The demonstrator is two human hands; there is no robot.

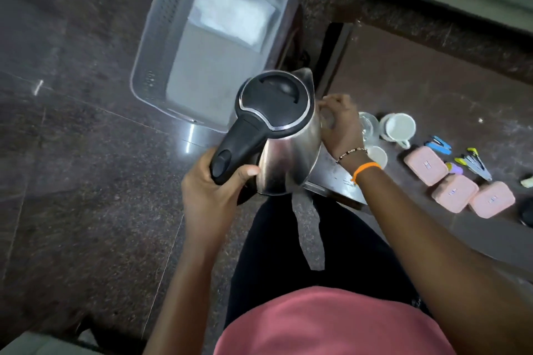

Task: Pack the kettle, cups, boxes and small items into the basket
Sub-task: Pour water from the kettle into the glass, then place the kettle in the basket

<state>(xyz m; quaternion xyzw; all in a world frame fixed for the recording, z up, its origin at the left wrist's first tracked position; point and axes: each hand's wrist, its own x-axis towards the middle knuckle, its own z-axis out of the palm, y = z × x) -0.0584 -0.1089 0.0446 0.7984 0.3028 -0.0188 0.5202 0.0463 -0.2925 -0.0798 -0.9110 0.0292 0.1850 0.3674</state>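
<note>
A steel kettle (288, 158) with a black lid and handle hangs in the air over the edge of a low brown table (432, 89). My left hand (213, 190) is shut on its black handle. My right hand (340, 124) rests against the kettle's far side, fingers curled. A grey perforated basket (150, 66) stands on the floor beyond, with a white folded cloth (233, 11) in its far end. On the table sit a white cup (399, 127), a glass (369, 124), a small white cup (379, 155), three pink boxes (425, 165) and several small items (473, 161).
The dark polished stone floor (72, 153) spreads left of the basket. A raised ledge (432, 8) runs behind the table. A dark object (527, 215) shows at the right edge. My legs and pink shirt fill the bottom of the view.
</note>
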